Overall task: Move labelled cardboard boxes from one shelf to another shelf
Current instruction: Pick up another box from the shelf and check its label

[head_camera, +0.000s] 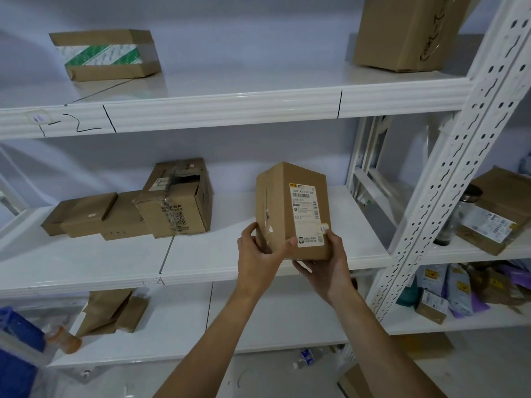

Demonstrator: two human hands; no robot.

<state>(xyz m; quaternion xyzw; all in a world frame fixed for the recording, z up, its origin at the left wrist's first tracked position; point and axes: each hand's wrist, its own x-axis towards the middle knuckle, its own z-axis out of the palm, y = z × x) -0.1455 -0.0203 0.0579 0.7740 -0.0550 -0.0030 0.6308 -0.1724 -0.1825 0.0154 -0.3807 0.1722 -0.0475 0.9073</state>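
A tall cardboard box (pixel 293 209) is held upright near the centre of the frame, in front of the middle shelf (pixel 201 262) of a white metal rack. It is gripped at its lower end by both bare hands: the left hand (pixel 258 254) is wrapped around the lower left corner, thumb on the front, and the right hand (pixel 327 262) is cupped under the lower right edge. A white shipping label (pixel 306 215) (with barcodes and small print too fine to read) is seen on the box's right face. Whether the box's base touches the shelf cannot be told.

At centre left on the same shelf, a taped open box (pixel 178 199) is seen beside flat cardboard pieces (pixel 89 216). On the top shelf (pixel 230 104), a box with green-striped tape (pixel 106 54) sits at upper left and a large plain box (pixel 408 33) at upper right. At the right edge, more parcels (pixel 494 216) are stacked on a neighbouring rack
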